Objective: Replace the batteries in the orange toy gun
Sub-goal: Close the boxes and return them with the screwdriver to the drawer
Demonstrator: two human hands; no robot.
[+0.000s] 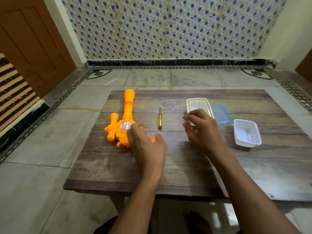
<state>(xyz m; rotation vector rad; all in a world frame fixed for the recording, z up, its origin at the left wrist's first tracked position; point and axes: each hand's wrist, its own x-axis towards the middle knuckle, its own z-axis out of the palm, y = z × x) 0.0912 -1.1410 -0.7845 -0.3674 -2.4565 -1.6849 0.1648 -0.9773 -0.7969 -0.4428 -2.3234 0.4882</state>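
The orange toy gun (125, 119) lies on the low wooden table (177, 166), its barrel pointing away from me. My left hand (146, 146) hovers over the gun's rear part, fingers spread and blurred, and hides the grip. A yellow-handled screwdriver (159, 119) lies to the right of the gun. My right hand (202, 130) is raised with loosely spread fingers in front of a cream container (198, 105) and holds nothing. No batteries can be seen.
A blue lid (221, 114) lies right of the cream container. A white plastic tub (247, 133) stands at the table's right. Marble floor surrounds the table; a brown door (33, 44) is at the left.
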